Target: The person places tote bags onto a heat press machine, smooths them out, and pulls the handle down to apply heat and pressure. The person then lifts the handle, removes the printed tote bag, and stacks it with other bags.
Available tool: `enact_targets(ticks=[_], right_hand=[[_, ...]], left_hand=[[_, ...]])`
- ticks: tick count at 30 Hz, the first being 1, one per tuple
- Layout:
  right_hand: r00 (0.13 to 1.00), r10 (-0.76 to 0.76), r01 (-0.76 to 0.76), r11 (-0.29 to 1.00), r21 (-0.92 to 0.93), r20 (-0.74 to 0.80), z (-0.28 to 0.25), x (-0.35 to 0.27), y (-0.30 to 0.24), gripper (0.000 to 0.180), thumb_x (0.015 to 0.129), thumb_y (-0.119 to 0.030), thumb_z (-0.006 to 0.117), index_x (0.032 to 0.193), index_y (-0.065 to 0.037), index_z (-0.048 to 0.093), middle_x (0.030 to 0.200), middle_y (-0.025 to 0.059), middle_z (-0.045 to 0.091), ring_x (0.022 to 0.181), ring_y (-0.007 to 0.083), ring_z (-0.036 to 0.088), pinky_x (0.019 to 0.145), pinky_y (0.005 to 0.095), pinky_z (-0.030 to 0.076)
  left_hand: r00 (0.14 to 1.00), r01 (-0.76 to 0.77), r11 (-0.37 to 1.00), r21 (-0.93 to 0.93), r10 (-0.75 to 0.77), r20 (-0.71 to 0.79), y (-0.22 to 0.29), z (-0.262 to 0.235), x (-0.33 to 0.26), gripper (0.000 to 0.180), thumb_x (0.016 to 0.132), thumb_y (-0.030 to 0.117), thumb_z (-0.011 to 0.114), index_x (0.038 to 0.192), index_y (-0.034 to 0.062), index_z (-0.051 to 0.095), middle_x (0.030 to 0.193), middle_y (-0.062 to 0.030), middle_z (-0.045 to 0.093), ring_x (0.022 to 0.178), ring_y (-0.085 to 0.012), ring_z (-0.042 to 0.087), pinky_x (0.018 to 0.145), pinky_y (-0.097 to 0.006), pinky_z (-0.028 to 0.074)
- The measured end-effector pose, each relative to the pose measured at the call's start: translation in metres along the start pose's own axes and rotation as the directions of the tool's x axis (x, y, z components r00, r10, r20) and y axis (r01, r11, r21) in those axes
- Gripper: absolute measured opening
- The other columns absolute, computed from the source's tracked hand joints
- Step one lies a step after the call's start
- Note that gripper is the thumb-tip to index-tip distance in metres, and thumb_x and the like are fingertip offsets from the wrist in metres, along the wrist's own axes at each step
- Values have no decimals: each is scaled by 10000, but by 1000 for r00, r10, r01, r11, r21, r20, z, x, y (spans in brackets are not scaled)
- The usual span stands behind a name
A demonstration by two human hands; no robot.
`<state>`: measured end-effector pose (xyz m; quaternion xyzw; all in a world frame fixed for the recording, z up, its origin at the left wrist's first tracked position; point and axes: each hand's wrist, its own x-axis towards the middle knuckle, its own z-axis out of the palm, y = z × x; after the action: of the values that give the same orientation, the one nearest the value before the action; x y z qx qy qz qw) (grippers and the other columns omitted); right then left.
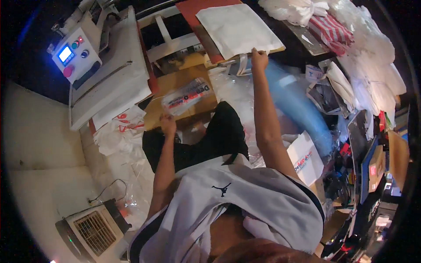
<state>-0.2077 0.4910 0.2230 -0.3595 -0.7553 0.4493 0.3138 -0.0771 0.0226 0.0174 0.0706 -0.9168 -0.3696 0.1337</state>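
My right hand (259,59), reaching far forward, pinches the near edge of a white cloth bag (239,30). That bag lies flat on a reddish-brown board (188,11), and its short handle (243,65) hangs over the near side. Lower and to the left, my left hand (168,125) is closed at the corner of a clear film (187,96) with red and blue print. Behind the film is a brown cardboard box (175,81), just beyond my knees. The fingertips of the left hand are small and dim.
At the left stands a white heat press (109,87) with a lit control box (74,52). White plastic bags (120,133) lie below it. To the right are a blurred blue bundle (294,101), a printed white bag (305,158) and heaped plastic bags (368,57). An air cooler (94,228) sits lower left.
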Motion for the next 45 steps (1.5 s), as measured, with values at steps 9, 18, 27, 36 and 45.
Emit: enact_targets(ticks=[9, 18, 27, 36, 45], right_hand=[[982, -43, -42, 899, 435, 184, -11, -28, 22, 380, 992, -389, 630, 990, -12, 680, 813, 61, 649, 701, 151, 580, 637, 299, 445], [811, 54, -333, 861, 385, 582, -49, -186, 58, 311, 1022, -349, 606, 879, -75, 641, 683, -26, 540, 561, 52, 444, 499, 225, 310], [660, -5, -340, 889, 305, 751, -5, -260, 90, 305, 1010, -318, 609, 854, -56, 621, 728, -13, 553, 641, 82, 496, 588, 250, 400], [625, -18, -60, 996, 71, 780, 6, -273, 105, 302, 984, -336, 637, 958, -37, 669, 765, 6, 612, 696, 102, 559, 644, 265, 452], [252, 312, -547, 827, -131, 916, 56, -290, 110, 386, 943, -413, 681, 1036, -39, 707, 860, 21, 673, 746, 120, 601, 664, 281, 487]], left_hand=[[996, 17, 975, 222, -35, 78, -78, 42, 38, 622, 846, 576, 674, 1215, 77, 704, 1192, -225, 688, 1144, -405, 629, 974, -479, 485], [949, 280, 928, 244, -306, 73, -103, 85, 48, 633, 801, 591, 706, 1108, 38, 739, 1096, -210, 723, 1037, -403, 683, 892, -482, 536], [987, 137, 976, 167, -120, -109, -49, 65, 32, 467, 849, 531, 702, 1069, 125, 774, 1132, -179, 710, 1159, -381, 599, 1035, -499, 432], [999, -5, 982, 187, -3, 42, -32, 95, 45, 220, 862, 311, 700, 1020, 166, 752, 1173, -86, 695, 1196, -295, 566, 1008, -454, 425], [684, 728, 308, -612, -376, 625, 11, 3, 19, 318, 905, 145, 661, 1217, 102, 617, 1220, -25, 651, 1057, -162, 599, 840, -335, 518]])
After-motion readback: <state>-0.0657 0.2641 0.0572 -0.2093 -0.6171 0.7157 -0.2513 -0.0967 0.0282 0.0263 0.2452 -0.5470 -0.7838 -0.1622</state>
